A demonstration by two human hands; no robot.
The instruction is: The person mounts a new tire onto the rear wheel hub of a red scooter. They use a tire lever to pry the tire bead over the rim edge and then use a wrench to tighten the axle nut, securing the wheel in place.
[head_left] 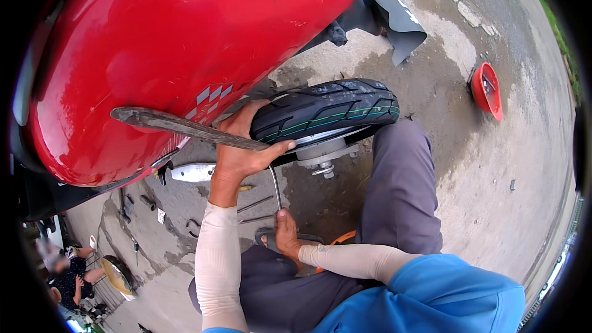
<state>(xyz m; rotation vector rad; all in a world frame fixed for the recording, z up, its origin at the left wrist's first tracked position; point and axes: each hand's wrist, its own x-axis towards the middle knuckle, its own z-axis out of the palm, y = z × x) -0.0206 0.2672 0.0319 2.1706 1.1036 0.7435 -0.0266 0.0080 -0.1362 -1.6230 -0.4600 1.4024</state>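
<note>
My left hand [250, 148] is closed on a long flat tire lever [160, 123] beside the black tire [327, 105], with its thumb across the lever at the rim. The lever's free end lies over the red vehicle bodywork [123, 37]. My right hand [287, 234] grips the lower end of a thin curved metal rod [276, 191], whose upper end reaches toward the rim near my left hand. The wheel's grey hub [320, 154] faces my legs, with my raised knee against the tire's right side.
A red upturned helmet-like bowl [487, 92] holding small items sits at right. Several loose tools [126, 203] and a silver part [191, 172] lie on the stained concrete [493, 197]. At lower left, a person [68, 277] sits near a round basin [117, 271].
</note>
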